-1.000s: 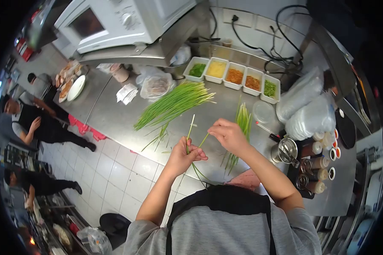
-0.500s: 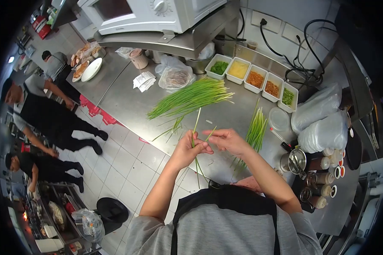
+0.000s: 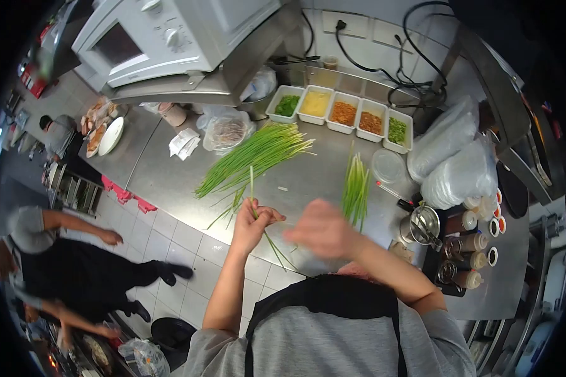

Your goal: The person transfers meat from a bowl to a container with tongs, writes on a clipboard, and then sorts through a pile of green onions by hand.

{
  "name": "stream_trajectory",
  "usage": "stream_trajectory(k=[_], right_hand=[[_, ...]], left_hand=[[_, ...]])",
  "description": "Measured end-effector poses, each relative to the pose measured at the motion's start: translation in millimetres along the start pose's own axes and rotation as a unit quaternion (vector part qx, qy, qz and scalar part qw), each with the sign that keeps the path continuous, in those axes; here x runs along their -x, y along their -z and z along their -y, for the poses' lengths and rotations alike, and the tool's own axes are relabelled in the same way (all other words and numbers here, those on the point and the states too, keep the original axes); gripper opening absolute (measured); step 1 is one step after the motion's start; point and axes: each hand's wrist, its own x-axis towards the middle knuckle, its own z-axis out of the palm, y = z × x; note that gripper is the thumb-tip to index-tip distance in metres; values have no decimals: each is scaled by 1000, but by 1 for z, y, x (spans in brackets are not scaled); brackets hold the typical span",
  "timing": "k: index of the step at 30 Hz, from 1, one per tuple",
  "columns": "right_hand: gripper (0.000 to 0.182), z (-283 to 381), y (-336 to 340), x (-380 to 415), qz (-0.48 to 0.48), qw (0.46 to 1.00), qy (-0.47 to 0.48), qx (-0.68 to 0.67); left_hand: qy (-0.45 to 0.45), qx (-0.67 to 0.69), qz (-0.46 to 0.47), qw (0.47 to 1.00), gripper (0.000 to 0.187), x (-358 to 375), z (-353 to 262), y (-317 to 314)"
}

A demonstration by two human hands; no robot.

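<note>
My left hand [image 3: 251,227] is closed around a few long green chives [image 3: 251,182], their pale ends sticking up above the fist and their green tips hanging below it. To its right, my right hand [image 3: 324,231] is smeared by motion, so its fingers do not show clearly; it is apart from the left. A large heap of chives [image 3: 251,157] lies on the steel counter [image 3: 295,195] beyond my left hand. A smaller bunch of chives [image 3: 356,191] rests just beyond my right hand, pale ends pointing away.
White tubs [image 3: 343,112] of chopped ingredients line the back wall. At right are plastic bags [image 3: 462,169], a round lid [image 3: 388,166], a metal pot [image 3: 421,225] and sauce bottles [image 3: 468,242]. A microwave [image 3: 163,38] stands on the shelf above. A co-worker [image 3: 75,264] is at left.
My right hand has drawn away from the left, and the short green piece at its fingertips no longer shows. The view has shifted, and a co-worker at left has moved nearer.
</note>
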Motion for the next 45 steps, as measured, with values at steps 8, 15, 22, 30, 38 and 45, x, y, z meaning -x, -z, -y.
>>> stream_trajectory(k=[8, 15, 22, 30, 38, 45], right_hand=[[12, -35, -15, 53, -47, 906, -405, -113], [39, -108, 33, 117, 79, 761, -512, 391], [24, -58, -1, 43, -39, 857, -450, -249], [12, -66, 22, 35, -221, 822, -467, -238], [9, -67, 66, 29, -308, 842, -411, -164], [8, 0, 53, 0, -138, 988, -59, 42]], left_hand=[[84, -195, -140, 967, 19, -16, 25, 42], [77, -134, -41, 987, 36, -17, 10, 33], [131, 50, 193, 971, 29, -25, -4, -49], [124, -2, 210, 970, 28, -20, -4, -47], [121, -30, 151, 981, 25, 2, 9, -18], [90, -23, 33, 995, 22, -4, 19, -9]])
